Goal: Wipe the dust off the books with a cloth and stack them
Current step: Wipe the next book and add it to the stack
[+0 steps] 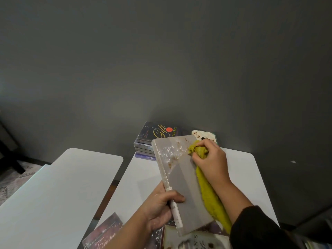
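A grey book [185,184] is held tilted above the white table [242,173]. My left hand [159,205] grips its spine near the lower end, thumb on the cover. White and brown dust specks lie on the book's upper part. My right hand [210,160] holds a bunched yellow cloth [199,150] against the cover's upper right; the rest of the cloth hangs down along the book's right edge. A stack of several books [156,137] with a dark cover on top sits at the table's far edge.
A dusty white book [204,135] lies at the back right of the stack. More dusty books [106,232] lie at the table's near edge under my arms. A second white table [59,186] stands to the left, across a narrow gap. A dark wall is behind.
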Demonstrator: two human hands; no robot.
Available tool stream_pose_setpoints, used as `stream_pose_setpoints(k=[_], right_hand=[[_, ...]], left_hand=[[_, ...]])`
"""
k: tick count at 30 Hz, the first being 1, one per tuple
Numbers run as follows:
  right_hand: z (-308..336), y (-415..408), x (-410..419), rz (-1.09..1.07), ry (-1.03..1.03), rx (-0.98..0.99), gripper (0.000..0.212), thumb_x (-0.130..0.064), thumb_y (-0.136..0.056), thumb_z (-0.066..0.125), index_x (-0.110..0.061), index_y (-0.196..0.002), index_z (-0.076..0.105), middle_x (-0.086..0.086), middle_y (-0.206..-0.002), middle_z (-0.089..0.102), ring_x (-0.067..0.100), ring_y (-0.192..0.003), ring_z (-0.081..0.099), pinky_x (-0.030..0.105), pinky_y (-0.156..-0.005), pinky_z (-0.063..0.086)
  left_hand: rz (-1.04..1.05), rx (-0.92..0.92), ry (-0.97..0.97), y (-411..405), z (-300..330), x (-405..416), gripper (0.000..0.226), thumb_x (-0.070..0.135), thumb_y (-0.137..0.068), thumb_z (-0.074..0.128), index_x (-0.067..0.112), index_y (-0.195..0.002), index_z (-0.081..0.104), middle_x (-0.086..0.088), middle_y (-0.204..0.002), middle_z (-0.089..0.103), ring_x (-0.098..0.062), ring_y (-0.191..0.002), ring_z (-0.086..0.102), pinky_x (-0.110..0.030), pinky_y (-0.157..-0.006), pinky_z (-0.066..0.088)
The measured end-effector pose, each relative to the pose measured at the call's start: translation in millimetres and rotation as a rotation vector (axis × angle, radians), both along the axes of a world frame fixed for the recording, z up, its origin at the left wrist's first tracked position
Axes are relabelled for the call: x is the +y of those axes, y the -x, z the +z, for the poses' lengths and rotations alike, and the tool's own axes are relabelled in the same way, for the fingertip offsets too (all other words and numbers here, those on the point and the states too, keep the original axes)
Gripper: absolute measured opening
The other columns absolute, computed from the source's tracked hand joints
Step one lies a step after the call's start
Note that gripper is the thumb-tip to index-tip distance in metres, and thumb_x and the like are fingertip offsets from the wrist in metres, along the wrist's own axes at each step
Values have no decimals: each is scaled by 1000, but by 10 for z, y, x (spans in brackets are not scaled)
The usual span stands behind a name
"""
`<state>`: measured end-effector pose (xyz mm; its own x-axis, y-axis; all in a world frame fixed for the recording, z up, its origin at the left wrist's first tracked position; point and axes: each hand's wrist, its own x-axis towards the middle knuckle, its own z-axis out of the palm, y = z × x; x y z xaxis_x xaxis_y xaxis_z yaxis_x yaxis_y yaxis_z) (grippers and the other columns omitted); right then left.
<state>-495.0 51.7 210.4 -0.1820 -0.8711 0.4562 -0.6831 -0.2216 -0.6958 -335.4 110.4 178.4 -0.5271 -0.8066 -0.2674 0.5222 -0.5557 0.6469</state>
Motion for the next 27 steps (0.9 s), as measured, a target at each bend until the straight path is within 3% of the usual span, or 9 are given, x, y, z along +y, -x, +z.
stream_pose_setpoints(k=[2, 5, 8, 10, 13, 17, 20, 24, 27], right_hand=[[12, 2, 28, 4, -7, 10, 18, -8, -67, 69, -17, -79, 58, -6, -84, 57, 13, -79, 55, 17, -65, 40], [47, -212, 267, 216, 3, 71, 17, -20, -62, 63, -22, -78, 57, -13, -83, 54, 2, -80, 50, 9, -66, 37], [-14, -423, 452, 400, 11, 167, 18, -25, -62, 59, -24, -80, 57, -16, -83, 51, 3, -82, 49, 16, -68, 40], [-30, -364, 345, 367, 14, 161, 18, -26, -63, 59, -23, -81, 58, -14, -85, 52, 6, -83, 49, 16, -70, 40], [-31, -67, 50, 141, 22, 93, 15, -21, -65, 62, -21, -79, 57, -12, -84, 53, 12, -83, 51, 11, -68, 35], [-13, 92, -71, -52, 3, 83, 19, -9, -69, 68, -18, -79, 54, -8, -84, 53, 18, -80, 53, 20, -59, 32], [-20, -132, 116, 36, 29, 92, 20, -14, -66, 67, -19, -78, 52, -9, -84, 51, 14, -79, 50, 14, -63, 35], [-139, -430, 450, 235, 11, 123, 18, -21, -65, 62, -22, -80, 52, -12, -85, 49, 9, -83, 49, 22, -68, 41], [-141, -264, 276, 145, 22, 87, 17, -22, -65, 61, -22, -80, 53, -10, -85, 50, 10, -82, 49, 17, -64, 36]], left_hand=[[-9, 10, 0, 11, -12, 11, 64, -19, -53, 51, -1, -114, 54, -28, -97, 66, -38, -84, 66, -45, -68, 58], [4, 54, 13, 37, 3, -8, 63, -25, -53, 47, -3, -112, 55, -29, -93, 65, -37, -80, 67, -46, -68, 59], [34, 90, 18, 49, 12, -33, 56, -27, -56, 44, -5, -107, 55, -26, -87, 65, -33, -77, 68, -40, -65, 60], [21, 70, 16, 42, -1, -32, 59, -22, -55, 45, -4, -110, 55, -27, -90, 64, -35, -78, 67, -42, -66, 59], [-8, 33, -2, 30, -22, 15, 65, -19, -53, 48, 0, -116, 55, -27, -95, 66, -37, -80, 68, -44, -66, 58], [-20, 22, -7, 24, -15, 57, 65, -19, -53, 48, 0, -115, 54, -27, -95, 67, -37, -79, 68, -44, -63, 58], [5, 32, -13, 24, -16, 29, 66, -20, -53, 49, -1, -116, 54, -27, -94, 66, -37, -79, 68, -45, -64, 58], [42, 44, -16, 2, -68, -13, 76, -21, -55, 48, -2, -128, 48, -29, -97, 63, -38, -84, 65, -47, -72, 58], [16, 22, -20, -7, -77, 18, 72, -19, -54, 50, 0, -123, 51, -28, -99, 65, -39, -84, 66, -49, -70, 58]])
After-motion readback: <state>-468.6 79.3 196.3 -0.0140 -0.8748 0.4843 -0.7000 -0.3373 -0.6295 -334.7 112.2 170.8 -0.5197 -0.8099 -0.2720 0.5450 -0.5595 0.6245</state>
